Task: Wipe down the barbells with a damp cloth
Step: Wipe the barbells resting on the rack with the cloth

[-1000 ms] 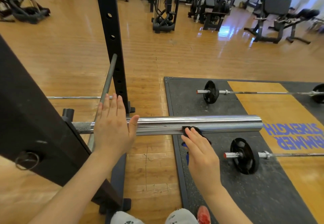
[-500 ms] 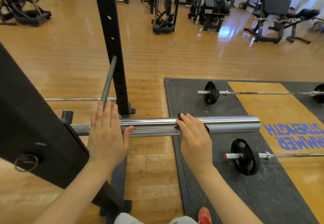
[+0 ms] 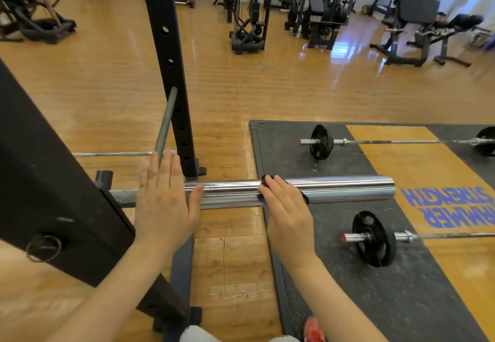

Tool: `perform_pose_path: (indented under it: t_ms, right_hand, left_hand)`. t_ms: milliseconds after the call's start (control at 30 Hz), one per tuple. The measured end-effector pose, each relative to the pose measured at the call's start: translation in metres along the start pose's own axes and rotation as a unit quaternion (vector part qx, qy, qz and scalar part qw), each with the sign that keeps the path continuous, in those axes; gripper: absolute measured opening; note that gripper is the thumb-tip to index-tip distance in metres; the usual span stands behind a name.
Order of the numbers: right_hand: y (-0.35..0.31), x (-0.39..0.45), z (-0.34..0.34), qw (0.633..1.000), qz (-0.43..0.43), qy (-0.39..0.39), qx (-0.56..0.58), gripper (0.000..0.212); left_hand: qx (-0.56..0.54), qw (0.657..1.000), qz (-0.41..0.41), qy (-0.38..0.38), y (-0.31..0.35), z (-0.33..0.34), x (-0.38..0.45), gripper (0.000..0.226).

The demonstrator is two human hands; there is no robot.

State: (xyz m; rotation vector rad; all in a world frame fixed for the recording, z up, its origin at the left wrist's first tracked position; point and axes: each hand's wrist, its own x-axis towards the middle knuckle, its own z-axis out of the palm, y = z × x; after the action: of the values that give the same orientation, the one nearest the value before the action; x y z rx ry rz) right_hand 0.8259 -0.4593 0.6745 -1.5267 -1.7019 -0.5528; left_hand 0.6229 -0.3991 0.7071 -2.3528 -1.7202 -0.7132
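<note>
The barbell sleeve (image 3: 334, 190) is a thick, bright chrome cylinder lying level across the view, racked at its inner end on a black rack (image 3: 53, 194). The right hand (image 3: 290, 213) lies over the top of it, fingers curled down round a dark cloth (image 3: 265, 181) with a blue edge, pressing it to the metal. To the left of that grip the left hand (image 3: 164, 202) rests flat and relaxed, fingers straight, its thumb touching the sleeve, holding nothing. Beyond the right-hand grip the sleeve's free end juts out over a black rubber platform (image 3: 281, 140). Two loaded barbells lie on it, the far barbell (image 3: 321, 142) and the near barbell (image 3: 373, 238). Around it spreads a glossy wooden floor (image 3: 107, 87), with gym machines (image 3: 249, 15) along the far wall.
</note>
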Motion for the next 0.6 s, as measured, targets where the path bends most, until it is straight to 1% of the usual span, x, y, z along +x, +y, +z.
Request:
perform_pose_path:
  t_ms: [67,167,267,333,467,600]
  right_hand:
    - [0.015,-0.001,-0.009,1.0,0.017,0.019,0.008,0.028]
    - [0.028,-0.001,-0.019,0.997,0.066,0.046,0.005,0.04]
    - [0.017,0.004,-0.012,0.992,0.107,0.06,-0.006,0.03]
    - [0.001,0.007,-0.003,0.995,0.089,0.052,-0.001,0.029]
    - [-0.024,0.006,0.007,0.999,0.037,0.005,0.033,0.029]
    - [-0.015,-0.001,-0.006,0.999,0.019,-0.008,0.036,0.031]
  left_hand:
    - [-0.01,1.0,0.011,0.002,-0.001,0.001,-0.01,0.072]
    - [-0.001,1.0,0.025,0.012,-0.002,0.002,-0.021,0.069]
    - [0.007,1.0,0.022,0.016,0.0,0.005,-0.023,0.069]
    - [0.009,1.0,0.018,0.018,0.0,0.007,-0.019,0.069]
    - [0.009,0.999,0.022,0.026,-0.002,0.007,-0.008,0.067]
    - [0.012,1.0,0.02,0.008,-0.001,0.004,0.006,0.064]
